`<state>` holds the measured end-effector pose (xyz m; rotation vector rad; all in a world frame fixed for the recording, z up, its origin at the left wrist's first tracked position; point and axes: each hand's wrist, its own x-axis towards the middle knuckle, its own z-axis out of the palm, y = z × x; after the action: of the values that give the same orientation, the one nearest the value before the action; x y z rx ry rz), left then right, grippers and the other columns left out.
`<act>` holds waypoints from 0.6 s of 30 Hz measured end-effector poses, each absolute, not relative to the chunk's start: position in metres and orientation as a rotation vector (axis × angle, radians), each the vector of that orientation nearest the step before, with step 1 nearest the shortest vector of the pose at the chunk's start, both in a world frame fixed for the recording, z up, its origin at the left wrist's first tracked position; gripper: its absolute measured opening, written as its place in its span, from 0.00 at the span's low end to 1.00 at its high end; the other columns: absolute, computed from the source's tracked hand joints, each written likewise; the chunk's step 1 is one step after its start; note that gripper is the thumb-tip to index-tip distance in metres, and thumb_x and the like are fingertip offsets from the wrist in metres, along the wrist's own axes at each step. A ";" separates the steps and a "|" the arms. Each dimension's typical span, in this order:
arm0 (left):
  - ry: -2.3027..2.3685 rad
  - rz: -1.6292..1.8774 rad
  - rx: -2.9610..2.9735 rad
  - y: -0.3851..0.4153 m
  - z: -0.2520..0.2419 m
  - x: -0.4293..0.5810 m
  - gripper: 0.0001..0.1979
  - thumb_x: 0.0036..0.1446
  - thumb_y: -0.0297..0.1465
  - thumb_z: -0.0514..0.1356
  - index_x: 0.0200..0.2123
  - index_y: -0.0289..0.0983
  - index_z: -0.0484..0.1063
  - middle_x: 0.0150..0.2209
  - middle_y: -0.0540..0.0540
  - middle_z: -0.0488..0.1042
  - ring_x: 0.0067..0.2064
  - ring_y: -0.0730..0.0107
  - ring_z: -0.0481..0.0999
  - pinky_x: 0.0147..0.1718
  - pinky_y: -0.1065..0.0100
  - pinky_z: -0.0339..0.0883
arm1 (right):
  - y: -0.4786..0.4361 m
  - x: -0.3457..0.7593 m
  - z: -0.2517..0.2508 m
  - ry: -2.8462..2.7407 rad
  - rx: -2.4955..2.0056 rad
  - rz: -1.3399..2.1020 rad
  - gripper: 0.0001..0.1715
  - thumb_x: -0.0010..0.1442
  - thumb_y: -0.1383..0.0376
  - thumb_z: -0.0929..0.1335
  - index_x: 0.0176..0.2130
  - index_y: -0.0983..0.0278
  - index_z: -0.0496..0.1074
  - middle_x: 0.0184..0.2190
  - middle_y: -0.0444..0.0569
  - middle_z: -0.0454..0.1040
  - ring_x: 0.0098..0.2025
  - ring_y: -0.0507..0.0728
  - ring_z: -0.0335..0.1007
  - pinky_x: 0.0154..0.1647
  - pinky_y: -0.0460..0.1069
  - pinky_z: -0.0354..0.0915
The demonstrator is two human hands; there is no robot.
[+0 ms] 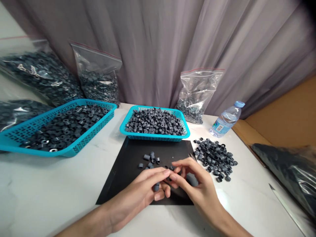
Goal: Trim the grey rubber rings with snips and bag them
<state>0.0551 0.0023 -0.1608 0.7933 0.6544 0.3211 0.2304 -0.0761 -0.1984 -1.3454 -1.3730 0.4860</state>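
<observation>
My left hand (145, 192) rests on a black mat (128, 171) and holds a small dark grey rubber ring (156, 187) between its curled fingers. My right hand (195, 184) meets it fingertip to fingertip, pinching at a small piece there; what it grips is mostly hidden, and a thin dark tool tip (192, 156) pokes out behind it. A few loose rings (151, 158) lie on the mat just beyond the fingers. To the right of the mat lies a pile of rings (215, 158).
A small blue basket (153, 135) full of rings stands behind the mat, and a larger blue basket (74, 149) at left. Zip bags of rings (98, 79) line the curtain. A water bottle (225, 119), a dark bag (288, 171) and a blade (283, 200) lie right.
</observation>
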 end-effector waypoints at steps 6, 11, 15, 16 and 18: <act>0.615 0.311 0.882 0.006 -0.158 0.055 0.14 0.66 0.36 0.59 0.45 0.35 0.81 0.41 0.42 0.78 0.40 0.68 0.72 0.42 0.66 0.61 | -0.076 0.238 -0.199 -1.350 -1.396 0.430 0.10 0.71 0.61 0.65 0.45 0.60 0.75 0.36 0.46 0.74 0.36 0.53 0.72 0.37 0.47 0.68; 0.619 0.306 0.885 0.007 -0.157 0.055 0.18 0.67 0.39 0.56 0.45 0.33 0.80 0.41 0.40 0.78 0.41 0.66 0.73 0.40 0.66 0.61 | -0.072 0.245 -0.208 -1.544 -1.509 0.307 0.16 0.66 0.64 0.69 0.54 0.59 0.71 0.43 0.50 0.70 0.40 0.56 0.69 0.39 0.49 0.68; 0.661 0.373 0.963 0.013 -0.151 0.053 0.18 0.67 0.40 0.56 0.44 0.33 0.79 0.39 0.41 0.77 0.37 0.70 0.70 0.35 0.70 0.61 | -0.070 0.244 -0.216 -1.693 -1.594 0.297 0.22 0.66 0.66 0.70 0.58 0.57 0.69 0.48 0.52 0.69 0.47 0.59 0.70 0.46 0.53 0.70; 0.671 0.403 0.985 0.016 -0.149 0.052 0.17 0.67 0.40 0.57 0.43 0.33 0.79 0.37 0.43 0.75 0.36 0.71 0.68 0.32 0.71 0.60 | -0.070 0.243 -0.217 -1.720 -1.603 0.286 0.21 0.66 0.66 0.69 0.58 0.56 0.69 0.48 0.52 0.70 0.48 0.60 0.69 0.48 0.55 0.70; 0.701 0.471 1.000 0.024 -0.144 0.051 0.14 0.66 0.38 0.59 0.38 0.33 0.77 0.33 0.47 0.70 0.32 0.75 0.63 0.26 0.74 0.55 | -0.069 0.241 -0.217 -1.757 -1.611 0.264 0.19 0.67 0.65 0.69 0.57 0.56 0.70 0.47 0.52 0.70 0.50 0.61 0.69 0.50 0.56 0.70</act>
<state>0.0509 0.0236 -0.1442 1.0001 0.7012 0.4715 0.2413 -0.0693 -0.2174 -1.6105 -1.7571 0.2637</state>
